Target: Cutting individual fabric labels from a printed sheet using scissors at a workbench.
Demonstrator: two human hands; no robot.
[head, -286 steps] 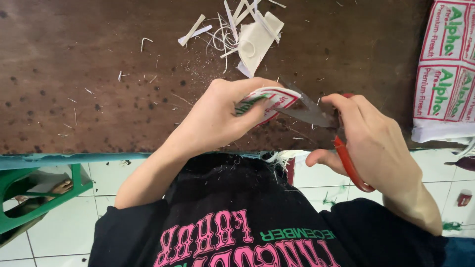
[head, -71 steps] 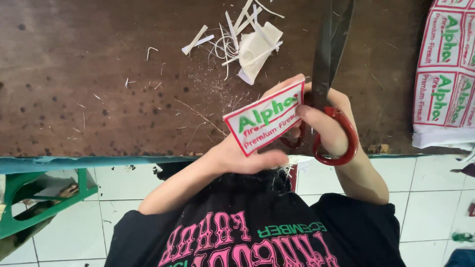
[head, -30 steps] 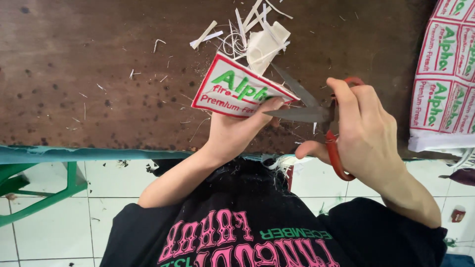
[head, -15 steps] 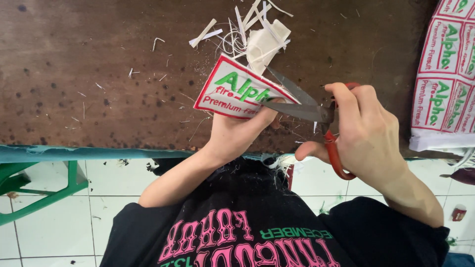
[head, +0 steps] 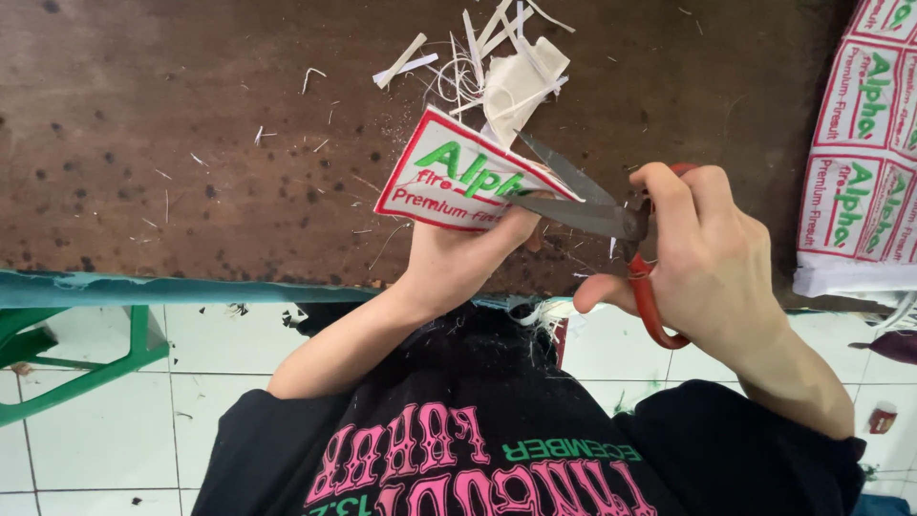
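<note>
Here, mid-frame, my left hand (head: pixel 458 263) pinches a red-bordered patch (head: pixel 457 177) — my right hand (head: pixel 712 258) grips red-handled scissors (head: pixel 611 225), blades parted at its edge.

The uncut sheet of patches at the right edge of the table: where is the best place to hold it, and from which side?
Probably grip the sheet at its lower edge, which faces the person, coming from the near side. That edge lies at the table rim, so fingers could pinch it there. Its right part runs out of view.
</note>
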